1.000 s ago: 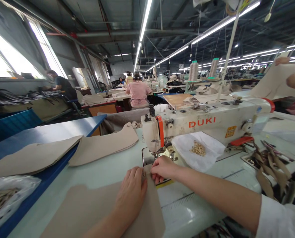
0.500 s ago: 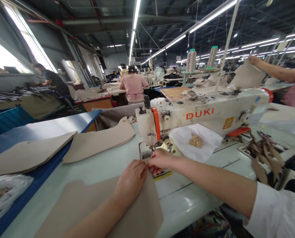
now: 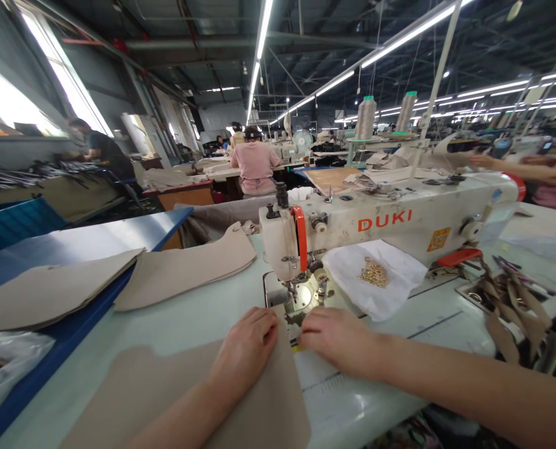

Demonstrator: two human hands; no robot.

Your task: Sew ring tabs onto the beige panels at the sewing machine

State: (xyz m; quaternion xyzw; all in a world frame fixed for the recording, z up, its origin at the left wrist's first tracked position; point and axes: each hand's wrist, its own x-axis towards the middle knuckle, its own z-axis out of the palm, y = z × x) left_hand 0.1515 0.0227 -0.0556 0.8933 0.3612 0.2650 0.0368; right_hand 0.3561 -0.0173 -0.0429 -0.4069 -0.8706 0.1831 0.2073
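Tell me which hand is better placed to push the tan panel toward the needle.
Likely the left hand: it lies flat on the tan panel, close to the needle plate. The right hand rests beside its edge.

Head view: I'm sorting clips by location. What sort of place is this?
Probably a sewing factory: an industrial sewing machine, stacked cut beige panels, thread cones on a stand, and rows of worktables with other people behind.
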